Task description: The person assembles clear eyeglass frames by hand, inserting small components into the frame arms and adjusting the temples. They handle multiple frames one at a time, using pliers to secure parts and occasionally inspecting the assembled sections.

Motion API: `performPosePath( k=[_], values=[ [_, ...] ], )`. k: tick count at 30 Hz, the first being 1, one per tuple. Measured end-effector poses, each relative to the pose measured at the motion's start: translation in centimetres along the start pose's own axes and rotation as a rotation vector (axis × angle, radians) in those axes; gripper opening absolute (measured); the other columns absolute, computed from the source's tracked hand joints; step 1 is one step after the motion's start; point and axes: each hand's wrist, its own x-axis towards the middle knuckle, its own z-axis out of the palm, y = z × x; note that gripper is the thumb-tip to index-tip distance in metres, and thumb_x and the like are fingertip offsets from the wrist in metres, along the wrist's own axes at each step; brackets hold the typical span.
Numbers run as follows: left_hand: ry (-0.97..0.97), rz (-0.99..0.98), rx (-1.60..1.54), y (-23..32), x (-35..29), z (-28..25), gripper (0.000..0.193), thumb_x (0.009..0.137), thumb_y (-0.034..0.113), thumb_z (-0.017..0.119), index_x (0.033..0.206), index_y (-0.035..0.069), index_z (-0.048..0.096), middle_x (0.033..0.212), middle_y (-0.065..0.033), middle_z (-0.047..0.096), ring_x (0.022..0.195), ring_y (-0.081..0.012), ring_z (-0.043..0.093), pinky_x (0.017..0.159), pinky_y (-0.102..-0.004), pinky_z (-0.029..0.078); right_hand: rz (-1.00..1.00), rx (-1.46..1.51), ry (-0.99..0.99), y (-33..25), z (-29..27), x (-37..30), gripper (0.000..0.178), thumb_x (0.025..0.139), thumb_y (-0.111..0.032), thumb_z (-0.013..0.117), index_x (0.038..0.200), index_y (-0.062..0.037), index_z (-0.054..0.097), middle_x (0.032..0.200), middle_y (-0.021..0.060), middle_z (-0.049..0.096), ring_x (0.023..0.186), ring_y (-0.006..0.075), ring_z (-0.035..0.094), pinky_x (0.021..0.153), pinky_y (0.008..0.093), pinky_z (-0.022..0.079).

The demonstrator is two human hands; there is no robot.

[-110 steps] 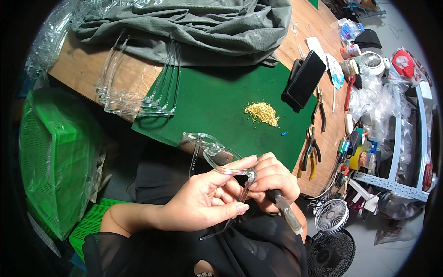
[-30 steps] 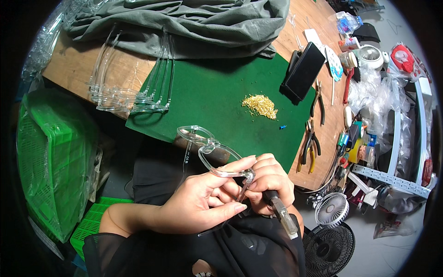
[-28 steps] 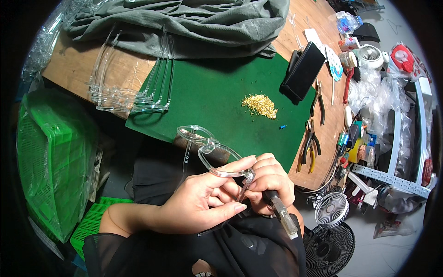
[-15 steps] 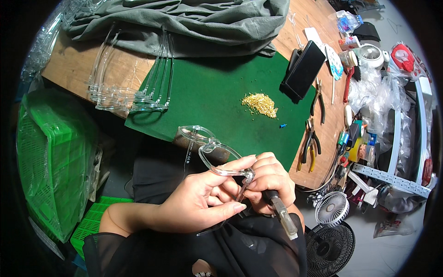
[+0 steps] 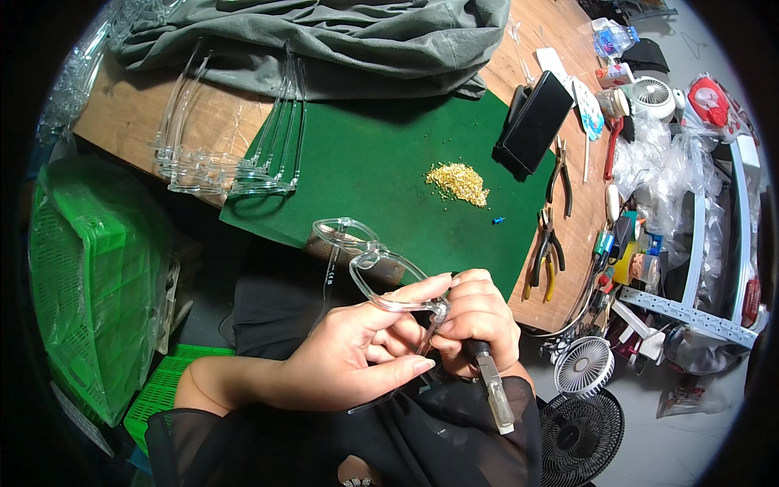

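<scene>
Two bare hands meet just below the middle of the view, working close together on one clear plastic eyeglass frame (image 5: 370,258). The frame is at the centre, seen against the near edge of a green mat (image 5: 365,162), its two lens rims slanting from 10 o'clock down to 4 o'clock.

The left hand (image 5: 357,349), at 6 o'clock, is half curled: its index finger lies along the nearer rim, and its thumb reaches toward the temple arm. The right hand (image 5: 480,325), between 4 and 5 o'clock, is curled tightly around the dark grip of a tool (image 5: 493,391); the tool's long grey metal end points to 5 o'clock. The right fingertips are at the frame's hinge corner, where I cannot tell exact contact.

On the mat, between 1 and 2 o'clock, is a pile of small gold-coloured pieces (image 5: 458,185), with one tiny blue piece (image 5: 498,220) near it toward 3 o'clock. Farther out, between 1 and 2 o'clock, lies a black phone-like slab (image 5: 533,124). Pliers (image 5: 546,252) lie at 3 o'clock. More clear frames (image 5: 264,180) stand grouped at 10 o'clock, and grey cloth (image 5: 324,61) is heaped at 11 o'clock.
</scene>
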Motion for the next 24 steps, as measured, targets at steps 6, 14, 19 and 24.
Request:
performPosePath(
  k=[6, 14, 19, 24],
  values=[
    [0.01, -0.03, -0.036, 0.12, -0.02, -0.03, 0.073, 0.078, -0.009, 0.06, 0.139, 0.004, 0.022, 0.091, -0.0031, 0.055, 0.083, -0.0045, 0.055, 0.074, -0.0169, 0.045, -0.004, 0.016, -0.02, 0.07, -0.05, 0.08, 0.018, 0.072, -0.013, 0.072, 0.078, -0.0056, 0.057, 0.07, 0.0048, 0.057, 0.063, 0.0206, 0.056, 0.065, 0.0351, 0.046],
    [0.003, -0.046, -0.047, 0.44, -0.03, 0.02, 0.073, 0.078, -0.009, 0.06, 0.139, 0.005, 0.023, 0.088, -0.0012, 0.052, 0.083, -0.0047, 0.054, 0.075, -0.0176, 0.046, -0.008, 0.024, -0.012, -0.08, 0.0, 0.18, 0.019, 0.071, -0.014, 0.073, 0.078, -0.0056, 0.057, 0.07, 0.0045, 0.057, 0.064, 0.0208, 0.056, 0.064, 0.0352, 0.046],
    [0.003, -0.049, -0.075, 0.34, -0.06, -0.04, 0.072, 0.078, -0.01, 0.06, 0.139, 0.004, 0.023, 0.088, -0.0011, 0.051, 0.084, -0.0051, 0.054, 0.075, -0.0178, 0.046, 0.003, 0.066, -0.019, 0.02, 0.02, 0.25, 0.021, 0.069, -0.012, 0.074, 0.079, -0.0055, 0.058, 0.071, 0.0044, 0.057, 0.064, 0.0208, 0.056, 0.063, 0.0348, 0.045],
    [-0.006, -0.037, -0.057, 0.17, -0.13, -0.1, 0.072, 0.078, -0.011, 0.059, 0.139, 0.004, 0.022, 0.088, -0.0011, 0.052, 0.084, -0.0054, 0.055, 0.075, -0.018, 0.046, 0.016, 0.084, -0.044, -0.07, -0.13, 0.41, 0.021, 0.068, -0.011, 0.075, 0.08, -0.0054, 0.058, 0.072, 0.0043, 0.057, 0.064, 0.0208, 0.056, 0.063, 0.0347, 0.045]
  ],
)
